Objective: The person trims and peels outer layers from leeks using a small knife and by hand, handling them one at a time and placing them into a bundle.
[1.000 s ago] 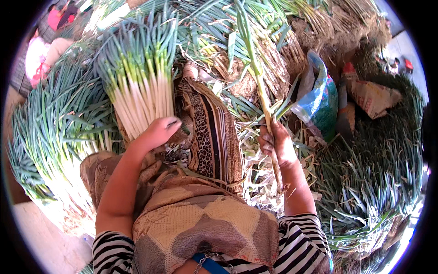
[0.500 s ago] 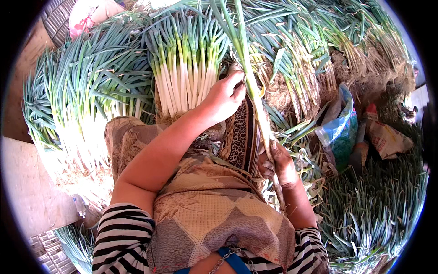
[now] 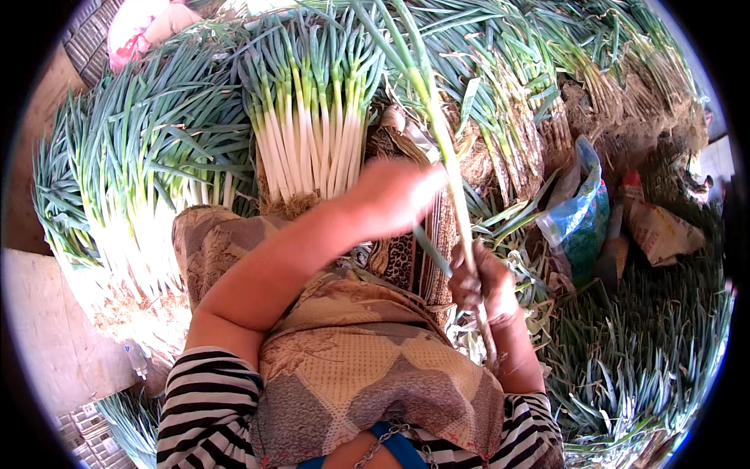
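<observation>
My right hand [image 3: 492,285] is wrapped round the lower stem of a long green onion [image 3: 452,168], whose roots point down towards my lap. Its green leaves rise past the top of the view. Close to the stem's middle is my left hand [image 3: 400,195], smeared by motion, so its fingers cannot be read. Below it a loose green leaf strip [image 3: 432,250] slants towards my right hand; whether my left hand holds it cannot be told. Beyond my left forearm stands a neat bunch of white-stemmed green onions [image 3: 316,148], with brown roots at its base.
A larger pile of green onions [image 3: 148,195] lies at left. Soil-covered onions [image 3: 508,148] fill the far right. At right are a blue plastic bag [image 3: 582,219], a pale sack [image 3: 660,230] and more green leaves [image 3: 633,352]. Peelings [image 3: 531,305] lie beside my right hand.
My left hand has come down and nearer along the green onion, now blurred. A loose leaf strip shows below it. The stem has shifted slightly right, still in my right hand.
</observation>
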The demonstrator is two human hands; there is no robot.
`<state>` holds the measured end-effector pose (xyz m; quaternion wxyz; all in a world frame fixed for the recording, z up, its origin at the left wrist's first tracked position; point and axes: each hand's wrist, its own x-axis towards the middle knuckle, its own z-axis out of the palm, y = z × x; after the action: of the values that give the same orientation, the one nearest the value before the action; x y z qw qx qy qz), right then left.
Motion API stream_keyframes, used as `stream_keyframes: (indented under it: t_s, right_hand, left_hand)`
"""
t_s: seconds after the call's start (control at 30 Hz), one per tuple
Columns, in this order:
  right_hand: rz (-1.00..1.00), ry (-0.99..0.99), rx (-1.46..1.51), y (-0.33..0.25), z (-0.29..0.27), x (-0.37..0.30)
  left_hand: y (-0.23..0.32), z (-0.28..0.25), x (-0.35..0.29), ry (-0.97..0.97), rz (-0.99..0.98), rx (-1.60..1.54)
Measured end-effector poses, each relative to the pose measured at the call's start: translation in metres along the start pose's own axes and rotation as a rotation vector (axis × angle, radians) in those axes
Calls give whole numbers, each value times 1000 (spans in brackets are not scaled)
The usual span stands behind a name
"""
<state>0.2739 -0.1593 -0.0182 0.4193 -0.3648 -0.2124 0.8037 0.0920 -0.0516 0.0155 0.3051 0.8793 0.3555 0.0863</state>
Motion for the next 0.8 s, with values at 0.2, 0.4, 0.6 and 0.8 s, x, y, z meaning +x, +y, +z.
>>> stream_keyframes:
  t_s: [0.2,0.4,0.6,0.8]
  right_hand:
    - [-120,123,-213,-36,-2,-3]
    - [63,-17,-547,-8,-11,-3]
    - [-353,-35,-688,6,21,41]
    - [-836,2,-768,-4,78,105]
  left_hand:
    - [13,39,-7,-638,-10,-257]
    - [-45,5,19,218,-60,-958]
    - [-32,-27,-4,195,-335,-1226]
    - [-47,-56,-40,348,-59,-1187]
